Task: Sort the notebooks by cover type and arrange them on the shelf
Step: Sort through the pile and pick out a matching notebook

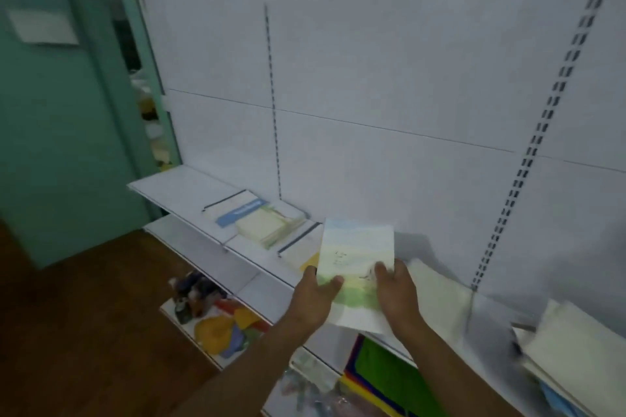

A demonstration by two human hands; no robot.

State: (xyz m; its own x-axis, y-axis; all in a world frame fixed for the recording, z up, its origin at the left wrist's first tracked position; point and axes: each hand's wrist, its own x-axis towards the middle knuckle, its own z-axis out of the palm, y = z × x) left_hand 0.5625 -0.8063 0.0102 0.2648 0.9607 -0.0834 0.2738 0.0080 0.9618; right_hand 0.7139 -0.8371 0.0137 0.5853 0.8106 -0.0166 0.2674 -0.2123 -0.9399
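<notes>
1. Your left hand and right hand both pinch the lower edge of one notebook, thumbs on its pale sky-and-grass cover.
2. You hold the notebook tilted up over the white shelf.
3. Just past your right hand a cream notebook lies flat.
4. Beyond your left hand sits a small stack of notebooks, beside a blue-banded one.
5. Well right of your right hand is another pile.

Single head-worn wide-angle view, looking forward and down.
I see close along both forearms to the white metal shelf and white slotted back panel; brown wooden floor lies lower left.
</notes>
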